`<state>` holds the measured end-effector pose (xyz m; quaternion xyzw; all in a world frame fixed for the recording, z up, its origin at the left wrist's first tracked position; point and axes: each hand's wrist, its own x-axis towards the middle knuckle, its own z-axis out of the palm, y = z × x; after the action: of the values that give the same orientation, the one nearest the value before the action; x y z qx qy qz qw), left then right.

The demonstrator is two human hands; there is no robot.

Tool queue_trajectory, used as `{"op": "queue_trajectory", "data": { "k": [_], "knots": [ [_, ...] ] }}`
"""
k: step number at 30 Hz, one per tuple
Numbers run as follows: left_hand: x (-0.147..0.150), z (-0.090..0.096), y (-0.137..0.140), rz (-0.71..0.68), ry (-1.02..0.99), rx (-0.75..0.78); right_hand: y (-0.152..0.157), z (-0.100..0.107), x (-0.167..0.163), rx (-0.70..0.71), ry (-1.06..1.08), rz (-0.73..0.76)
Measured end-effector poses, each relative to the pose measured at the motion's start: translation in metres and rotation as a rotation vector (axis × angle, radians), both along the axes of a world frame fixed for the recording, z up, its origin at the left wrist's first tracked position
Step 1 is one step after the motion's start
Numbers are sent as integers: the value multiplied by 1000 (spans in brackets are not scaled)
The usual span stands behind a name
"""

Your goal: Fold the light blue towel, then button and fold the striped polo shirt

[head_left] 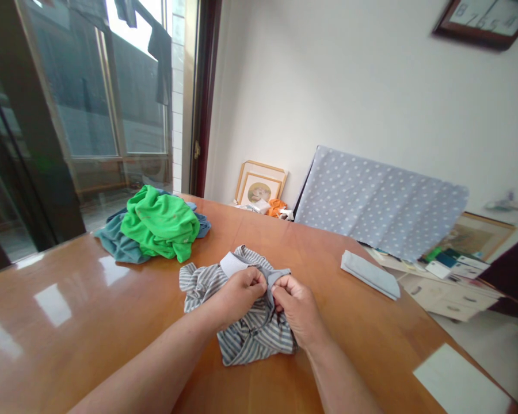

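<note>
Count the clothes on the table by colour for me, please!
Grey-and-white striped cotton shirt, gripped by left hand and right hand: 1
Bright green crumpled garment: 1
Teal crumpled garment under the green one: 1
Pale blue folded cloth: 1
Total: 4

A glossy wooden table [60, 310] carries a crumpled grey-striped shirt [246, 330] near its middle, a heap of green [162, 224] and teal [116, 241] clothes toward the far left, a folded pale-blue cloth [370, 274] at right, and a white sheet [460, 382] at the near right corner.
</note>
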<state>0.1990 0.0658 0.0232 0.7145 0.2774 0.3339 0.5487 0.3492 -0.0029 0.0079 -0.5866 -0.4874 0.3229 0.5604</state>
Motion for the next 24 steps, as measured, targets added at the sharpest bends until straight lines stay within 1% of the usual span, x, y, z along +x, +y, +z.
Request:
{"op": "queue_trajectory", "data": {
  "k": [5,11,13,18,21,24],
  "knots": [
    [-3,3,-1,-45,-35,-15,-3,6,-1,-4,12,19],
    [-5,3,1,-72,-33,-30,-5,7,8,-30,-35,110],
    [-5,2,2,-85,-36,-51,-5,6,9,4,-116,109],
    [-6,2,3,-70,-46,-116,-6,7,1,116,-339,32],
    [-6,2,2,-47,-26,-112,-8,8,-3,154,-475,-14],
    [-5,2,1,-13,-6,-86,-8,7,-3,179,-565,-22]
  ]
}}
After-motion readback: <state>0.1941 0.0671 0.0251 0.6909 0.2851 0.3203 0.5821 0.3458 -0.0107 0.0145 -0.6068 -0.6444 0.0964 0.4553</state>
